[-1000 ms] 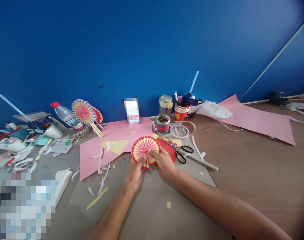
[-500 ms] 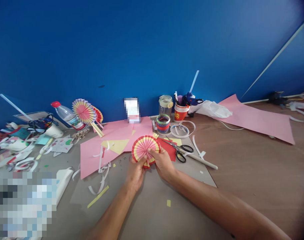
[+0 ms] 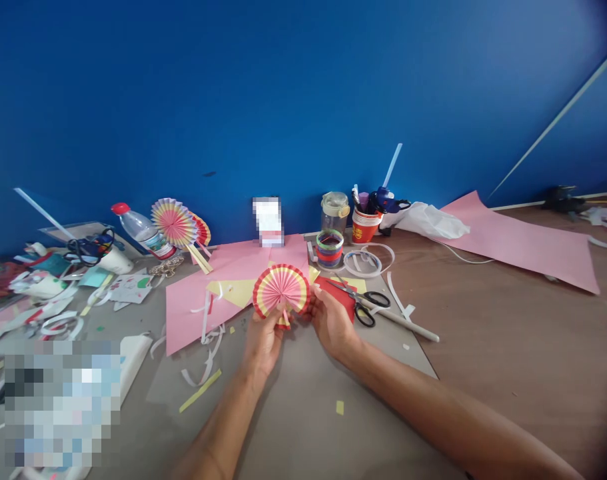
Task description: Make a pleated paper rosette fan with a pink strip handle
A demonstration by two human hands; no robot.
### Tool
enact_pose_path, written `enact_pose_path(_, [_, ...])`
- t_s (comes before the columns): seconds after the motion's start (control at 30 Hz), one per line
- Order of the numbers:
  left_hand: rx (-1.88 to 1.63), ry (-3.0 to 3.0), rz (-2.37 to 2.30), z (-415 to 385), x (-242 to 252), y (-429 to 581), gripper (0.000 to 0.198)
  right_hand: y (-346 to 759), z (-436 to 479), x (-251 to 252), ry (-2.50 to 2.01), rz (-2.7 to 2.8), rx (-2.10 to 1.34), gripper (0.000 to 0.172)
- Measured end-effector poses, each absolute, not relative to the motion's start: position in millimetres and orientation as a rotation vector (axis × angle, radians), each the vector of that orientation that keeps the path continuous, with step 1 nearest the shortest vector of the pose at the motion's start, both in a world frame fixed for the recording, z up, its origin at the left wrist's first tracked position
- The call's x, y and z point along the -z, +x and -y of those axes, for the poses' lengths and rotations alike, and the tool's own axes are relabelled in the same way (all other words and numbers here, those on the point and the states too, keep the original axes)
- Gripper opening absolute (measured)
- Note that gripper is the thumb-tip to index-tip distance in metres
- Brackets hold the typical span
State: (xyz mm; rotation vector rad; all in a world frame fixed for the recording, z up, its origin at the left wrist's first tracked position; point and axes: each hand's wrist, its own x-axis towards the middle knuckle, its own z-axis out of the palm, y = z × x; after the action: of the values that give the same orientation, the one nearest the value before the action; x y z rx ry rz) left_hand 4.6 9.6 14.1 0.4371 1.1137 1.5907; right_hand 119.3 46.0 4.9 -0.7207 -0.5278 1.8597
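1. blue wall (image 3: 303, 100) fills the upper half of the view; a brown wooden surface (image 3: 508, 347) runs below it.
2. long pink sheet (image 3: 523, 243) lies flat far right, well apart from the hands.
3. second pink sheet (image 3: 223, 293) lies at centre-left with a yellow triangle on it and white paper curls across its near edge.
4. grey board (image 3: 293, 413) lies under both forearms, with a few yellow scraps on it.
5. right hand (image 3: 330, 323): fingers curled, tips pinching the right lower edge of the pleated paper fan (image 3: 281, 288).
6. left hand (image 3: 263, 340): thumb and fingers pressed together on the fan's red bottom tab, holding it from below.
7. fan: round, pink centre with yellow and red rim, opened almost full, held upright between the two hands just above the grey board, in front of the second pink sheet.
8. water bottle (image 3: 144, 230), red cap, lies tilted at left beside two finished fans (image 3: 177, 224) leaning at the wall.
9. scissors (image 3: 366, 305), black handles, lie just right of the right hand, on red paper.
10. red paper cup (image 3: 366, 227) with pens stands at the wall; a stack of tape rolls (image 3: 330, 248) stands near it.
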Motion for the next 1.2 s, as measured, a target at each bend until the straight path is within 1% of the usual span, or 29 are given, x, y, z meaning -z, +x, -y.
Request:
enact_pose_path(0.1, [-1.676, 0.447, -1.097, -12.1, -15.5, -3.6, 0.03, 120.8, -42.2, -3.1, -0.839, 0.567, -1.913, 0.023])
enact_pose_path(0.3, [-1.707, 0.481, -1.077, -10.0, -18.0, -4.6, 0.027, 109.6, -24.0, -5.9, -0.916, 0.897, -1.981, 0.023])
enact_pose_path(0.47, [-1.68, 0.559, -1.089, -7.7, -16.0, 3.2, 0.021, 102.3, -21.8, -5.1, -0.947, 0.919, -1.942, 0.019])
enact_pose_path(0.53, [-1.673, 0.585, -1.112, -7.7, -15.0, 5.3, 0.023, 101.5, -23.9, -1.8, -0.95, 0.924, -1.934, 0.02])
enact_pose_path(0.63, [-1.656, 0.606, -1.157, -7.3, -14.8, 6.9, 0.028, 101.3, -26.9, 3.4, -0.951, 0.961, -1.906, 0.022])
enact_pose_path(0.8, [-1.594, 0.616, -1.167, -5.6, -16.9, 6.1, 0.022, 103.4, -27.0, 4.7, -0.956, 0.965, -1.875, 0.028])
enact_pose_path(0.93, [-1.663, 0.578, -1.187, -6.7, -17.0, 4.1, 0.026, 104.3, -23.2, 1.5, -0.88, 0.921, -1.956, 0.016])
enact_pose_path(1.0, [-1.68, 0.569, -1.18, -7.3, -16.5, 4.4, 0.027, 103.1, -21.9, 1.0, -0.865, 0.894, -1.982, 0.018])
enact_pose_path(1.2, [-1.693, 0.549, -1.161, -6.2, -13.9, 9.3, 0.025, 100.1, -23.4, 3.3, -0.94, 0.863, -1.938, 0.011])
